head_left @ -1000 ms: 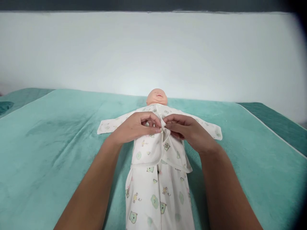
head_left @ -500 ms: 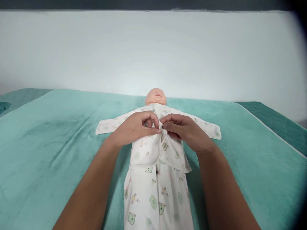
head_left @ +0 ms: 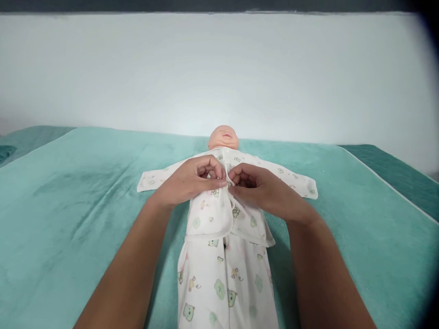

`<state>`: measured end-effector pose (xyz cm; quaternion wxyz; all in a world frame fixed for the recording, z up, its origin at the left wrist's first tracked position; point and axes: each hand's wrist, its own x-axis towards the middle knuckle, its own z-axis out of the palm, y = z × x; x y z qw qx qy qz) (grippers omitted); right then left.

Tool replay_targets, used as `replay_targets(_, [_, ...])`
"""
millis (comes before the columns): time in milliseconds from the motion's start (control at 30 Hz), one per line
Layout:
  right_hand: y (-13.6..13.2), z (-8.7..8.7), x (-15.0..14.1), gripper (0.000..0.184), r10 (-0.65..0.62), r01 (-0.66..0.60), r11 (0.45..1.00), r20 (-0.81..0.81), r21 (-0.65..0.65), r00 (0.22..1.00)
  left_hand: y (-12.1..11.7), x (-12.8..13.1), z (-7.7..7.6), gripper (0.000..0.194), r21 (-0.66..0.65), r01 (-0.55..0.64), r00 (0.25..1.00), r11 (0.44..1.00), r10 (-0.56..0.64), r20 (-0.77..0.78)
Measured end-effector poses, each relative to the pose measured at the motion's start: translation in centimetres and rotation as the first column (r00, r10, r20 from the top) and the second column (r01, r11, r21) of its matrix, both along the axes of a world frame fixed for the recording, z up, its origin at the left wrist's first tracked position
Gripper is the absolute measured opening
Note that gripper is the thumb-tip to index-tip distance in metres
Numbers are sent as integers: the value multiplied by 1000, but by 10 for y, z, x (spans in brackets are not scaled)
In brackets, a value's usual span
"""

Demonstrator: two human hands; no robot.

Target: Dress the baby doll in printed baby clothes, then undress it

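Note:
A baby doll [head_left: 223, 137] lies on its back, head away from me, in a white printed baby shirt [head_left: 207, 219] and matching white trousers [head_left: 206, 283]. My left hand [head_left: 195, 178] pinches the front edge of the shirt at chest height between thumb and fingers. Close against it, my right hand [head_left: 259, 185] grips the facing edge with its fingertips. The two front edges meet between my fingers, which cover most of that spot. Below my hands the left flap lies over the right one, and the shirt's lower corners part slightly.
A teal plush blanket [head_left: 85, 196] spreads under the doll, over a darker green cover [head_left: 384, 169] at the sides. Behind it rises a pale wall [head_left: 219, 68]. Both shirt sleeves stretch out sideways from the doll.
My fingertips have shifted slightly on the shirt's edges, and the bunched fabric between them now lies flatter. The front edges sit closer together. The doll stays in place.

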<state>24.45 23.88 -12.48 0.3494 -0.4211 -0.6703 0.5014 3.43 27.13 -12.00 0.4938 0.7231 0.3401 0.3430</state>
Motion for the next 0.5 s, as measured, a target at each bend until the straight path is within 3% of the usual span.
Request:
replay_targets(167, [9, -6, 5, 13, 9, -30, 995, -216, -96, 976, 3, 2, -8, 21, -70, 52, 966, 996, -32, 258])
replay_targets(267, [12, -9, 6, 12, -44, -14, 984, -321, -178, 946, 5, 3, -11, 21, -84, 52, 956, 995, -25, 294])
replay_targets(367, [12, -9, 4, 12, -69, -13, 971, -331, -239, 941, 6, 4, -11, 20, -87, 48, 954, 995, -20, 298])
replay_targets(500, [11, -9, 2, 13, -53, 4, 984, -270, -177, 961, 5, 5, -10, 20, -91, 30, 959, 995, -3, 285])
